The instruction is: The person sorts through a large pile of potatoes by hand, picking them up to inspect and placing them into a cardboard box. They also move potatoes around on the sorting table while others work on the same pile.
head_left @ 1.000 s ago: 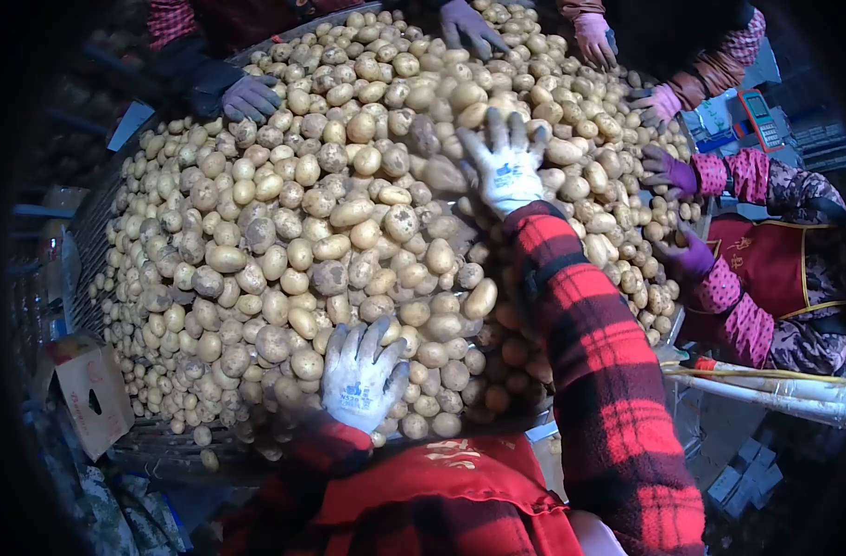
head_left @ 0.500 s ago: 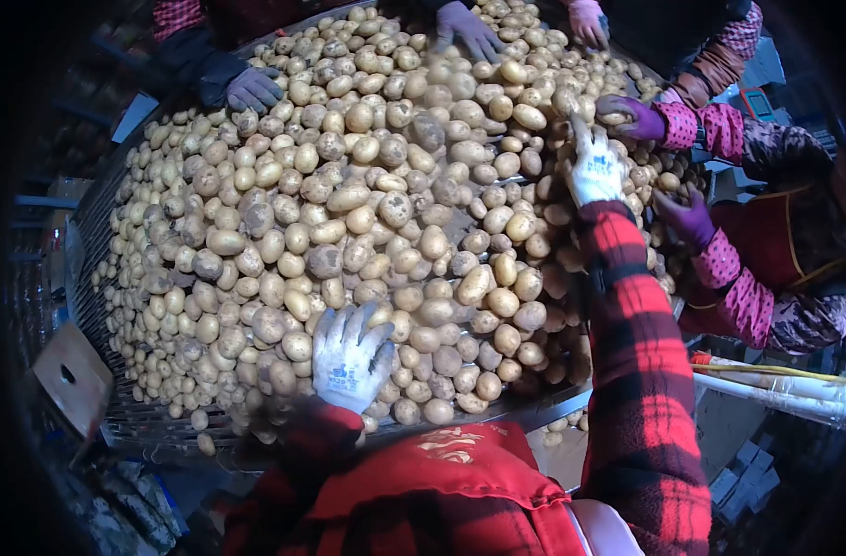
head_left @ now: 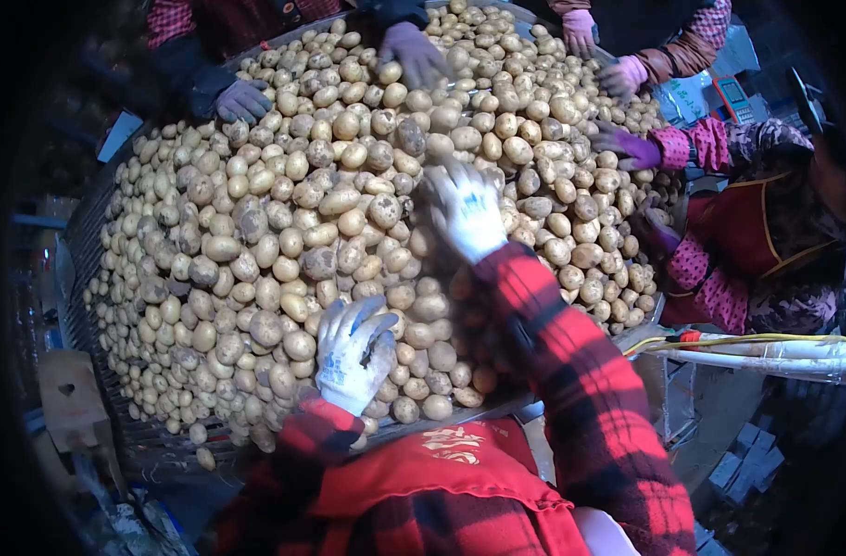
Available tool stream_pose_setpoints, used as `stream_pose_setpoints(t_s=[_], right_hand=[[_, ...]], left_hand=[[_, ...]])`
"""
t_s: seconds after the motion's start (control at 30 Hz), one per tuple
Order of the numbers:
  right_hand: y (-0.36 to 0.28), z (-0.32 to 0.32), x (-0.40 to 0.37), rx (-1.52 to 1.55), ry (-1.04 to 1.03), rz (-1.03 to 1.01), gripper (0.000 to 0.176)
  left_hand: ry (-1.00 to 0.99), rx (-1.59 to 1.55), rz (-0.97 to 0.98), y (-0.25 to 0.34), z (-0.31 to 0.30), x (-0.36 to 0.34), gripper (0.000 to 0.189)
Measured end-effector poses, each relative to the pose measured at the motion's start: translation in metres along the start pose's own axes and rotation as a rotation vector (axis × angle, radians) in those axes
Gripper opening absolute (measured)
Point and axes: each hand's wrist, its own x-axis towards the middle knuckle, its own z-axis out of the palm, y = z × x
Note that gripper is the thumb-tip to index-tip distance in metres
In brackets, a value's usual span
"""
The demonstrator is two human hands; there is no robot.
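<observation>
Potatoes [head_left: 265, 250] lie in a thick heap, pale yellow-brown, several with dark dirt patches. My left hand [head_left: 353, 357], in a white glove with blue print, rests at the near side of the heap. Its fingers are apart and lie against potatoes, gripping none that I can see. Farther out, my right hand [head_left: 469, 211] wears a matching glove and reaches over the middle of the pile. Its fingers are stretched over the potatoes and slightly blurred, with their tips touching the heap.
Other people's gloved hands work the pile: a grey glove [head_left: 243, 100] at far left, a mauve glove [head_left: 414, 54] at the back, purple gloves [head_left: 627, 146] at right. A slatted metal table [head_left: 89, 241] bears the heap. White tubes [head_left: 757, 357] jut in at right.
My right hand has swept from the right side back toward the middle, and potatoes now cover more of the right side. My left hand has barely moved. Co-workers' hands have shifted.
</observation>
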Motion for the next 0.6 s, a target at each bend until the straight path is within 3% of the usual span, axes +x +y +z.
stream_pose_setpoints(t_s=[0.1,0.13,0.2,0.3,0.33,0.37,0.43,0.53,0.6], right_hand=[[0.029,0.051,0.044,-0.145,-0.089,0.025,0.045],[0.041,0.052,0.056,-0.048,-0.221,0.099,0.044],[0.056,0.039,0.080,0.113,-0.489,0.221,0.041],[0.037,-0.004,0.118,-0.070,-0.856,0.260,0.041],[0.041,0.003,0.104,-0.231,-0.767,0.107,0.044],[0.054,0.034,0.086,-0.289,-0.643,0.127,0.044],[0.050,0.042,0.084,-0.444,-0.708,0.184,0.041],[0.063,0.044,0.087,-0.344,-0.690,0.081,0.033],[0.071,0.026,0.091,-0.216,-0.669,0.044,0.031]], left_hand=[[-0.018,-0.174,0.011,0.001,-0.002,0.012,0.028],[-0.042,-0.164,0.030,0.003,-0.004,0.017,0.025],[-0.137,-0.361,-0.150,0.002,0.002,0.016,0.025],[-0.202,-0.655,-0.347,0.006,0.009,0.023,0.026],[-0.228,-0.794,-0.470,0.012,0.004,0.025,0.028],[-0.216,-0.794,-0.433,0.006,0.009,0.020,0.029],[-0.194,-0.835,-0.428,0.000,0.008,0.018,0.032],[-0.261,-1.010,-0.498,-0.001,-0.004,0.026,0.041],[-0.132,-1.461,-0.634,-0.007,0.010,0.026,0.049]])
